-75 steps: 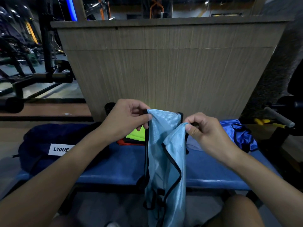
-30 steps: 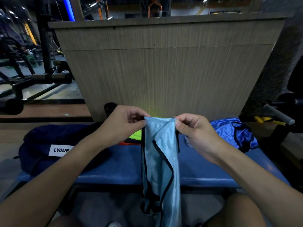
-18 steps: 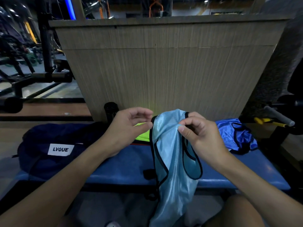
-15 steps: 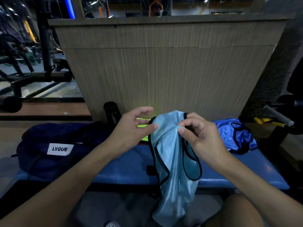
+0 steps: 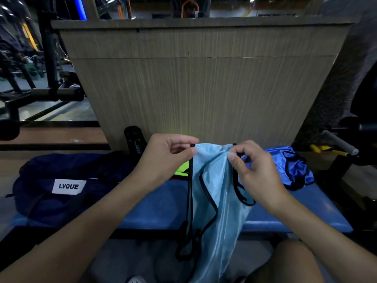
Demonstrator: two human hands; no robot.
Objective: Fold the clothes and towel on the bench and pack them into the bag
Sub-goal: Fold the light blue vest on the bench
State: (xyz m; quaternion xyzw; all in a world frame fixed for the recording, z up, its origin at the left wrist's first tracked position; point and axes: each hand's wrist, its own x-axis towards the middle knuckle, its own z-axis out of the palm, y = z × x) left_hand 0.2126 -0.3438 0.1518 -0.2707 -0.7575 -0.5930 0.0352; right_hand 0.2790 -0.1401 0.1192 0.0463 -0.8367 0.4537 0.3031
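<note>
A light blue mesh vest [image 5: 216, 193] with black trim hangs in front of the blue bench [image 5: 155, 209], its lower part dropping past the bench's front edge. My left hand [image 5: 165, 160] pinches its top edge on the left, and my right hand [image 5: 253, 170] pinches the top on the right, fingers curled around the fabric. A dark navy bag [image 5: 61, 180] with a white LVQUE label lies on the bench's left end. A royal blue vest [image 5: 293, 170] lies crumpled at the bench's right end. A neon yellow garment [image 5: 182, 170] peeks out behind my left hand.
A tall wood-grain panel [image 5: 204, 88] stands right behind the bench. A black bottle [image 5: 135, 141] stands at its foot. Gym machines [image 5: 40, 82] fill the left background, and a padded bar [image 5: 338, 141] with yellow-handled tools is at the right.
My left hand let go of the vest's top about half a second ago and now pinches it again. The vest shifted slightly right and turned, showing an armhole loop on the right.
</note>
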